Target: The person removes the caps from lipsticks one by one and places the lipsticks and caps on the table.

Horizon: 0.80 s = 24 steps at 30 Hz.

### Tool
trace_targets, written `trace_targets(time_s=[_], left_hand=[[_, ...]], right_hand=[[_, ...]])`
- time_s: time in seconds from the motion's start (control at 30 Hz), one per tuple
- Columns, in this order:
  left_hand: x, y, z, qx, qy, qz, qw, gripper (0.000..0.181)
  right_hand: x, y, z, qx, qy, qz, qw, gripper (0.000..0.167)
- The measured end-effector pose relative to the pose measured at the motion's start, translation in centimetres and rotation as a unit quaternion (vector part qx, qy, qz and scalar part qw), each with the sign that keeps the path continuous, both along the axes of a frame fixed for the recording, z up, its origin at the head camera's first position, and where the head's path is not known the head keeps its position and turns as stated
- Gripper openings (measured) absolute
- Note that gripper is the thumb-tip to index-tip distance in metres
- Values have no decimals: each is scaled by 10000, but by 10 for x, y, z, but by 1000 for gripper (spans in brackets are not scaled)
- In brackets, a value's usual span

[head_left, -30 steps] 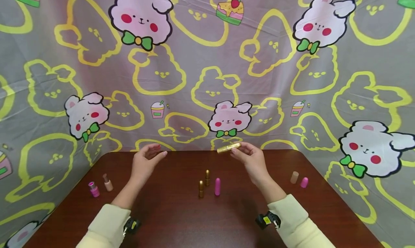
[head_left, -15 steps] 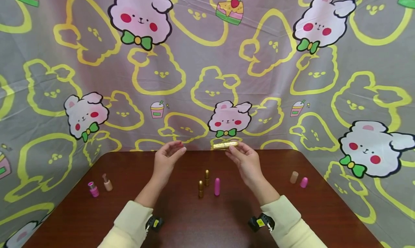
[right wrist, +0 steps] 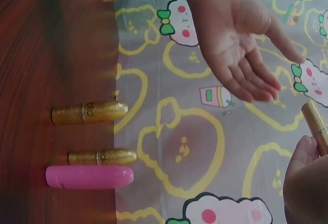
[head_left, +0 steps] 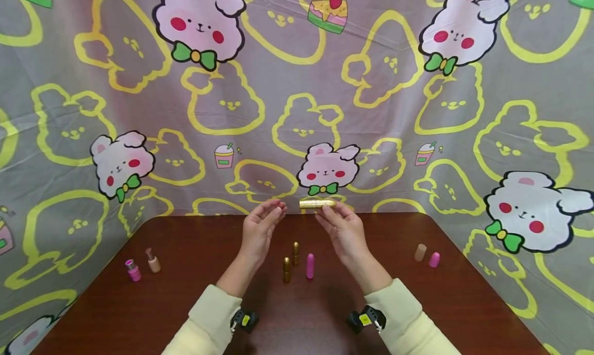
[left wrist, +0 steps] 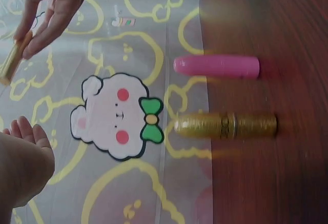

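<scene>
My right hand (head_left: 345, 234) pinches a gold lipstick tube (head_left: 310, 204) between thumb and fingers, held level in the air above the table's far edge. The tube's free end points left. Facing it, my left hand (head_left: 260, 231) is raised a short gap away, its fingers loosely bent and holding nothing; the right wrist view shows its bare palm. Between and below the hands stand two upright gold lipstick tubes, one nearer (head_left: 286, 270) and one farther (head_left: 296, 253). An upright pink tube (head_left: 310, 266) stands to their right.
On the table's (head_left: 116, 313) left are a pink lipstick (head_left: 133, 270) and a beige one (head_left: 153, 261), both uncapped. A beige cap (head_left: 420, 253) and a pink cap (head_left: 434, 260) stand on the right. A patterned curtain (head_left: 260, 97) hangs behind the table.
My left hand has moved right, towards the gold tube. My right hand has shifted slightly left, and the tube it pinches has turned from slanted to level.
</scene>
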<state>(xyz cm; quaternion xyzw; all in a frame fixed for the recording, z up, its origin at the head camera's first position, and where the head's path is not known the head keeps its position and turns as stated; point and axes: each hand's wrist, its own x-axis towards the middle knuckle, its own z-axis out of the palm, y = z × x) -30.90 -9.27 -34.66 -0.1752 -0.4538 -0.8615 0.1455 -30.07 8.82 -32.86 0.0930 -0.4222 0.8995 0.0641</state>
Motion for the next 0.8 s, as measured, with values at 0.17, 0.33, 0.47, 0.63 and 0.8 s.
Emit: trace_targets(time_s=[0.17, 0.33, 0.47, 0.63, 0.8], left_hand=[[0, 12, 0, 154, -12, -255, 9996, 17], [2, 21, 1, 280, -16, -404, 9988, 18], [4, 27, 0, 270, -135, -441, 9986, 18], [6, 31, 0, 227, -273, -430, 9984, 18], [7, 34, 0, 299, -298, -442, 9981, 18]], right_hand=[[3, -4, 1, 98, -209, 3, 9997, 16], [6, -6, 1, 168, -230, 17, 9996, 12], [9, -7, 1, 144, -243, 79, 9996, 11], [11, -8, 0, 71, -262, 150, 9995, 17], [12, -10, -1, 131, -195, 162, 9996, 15]])
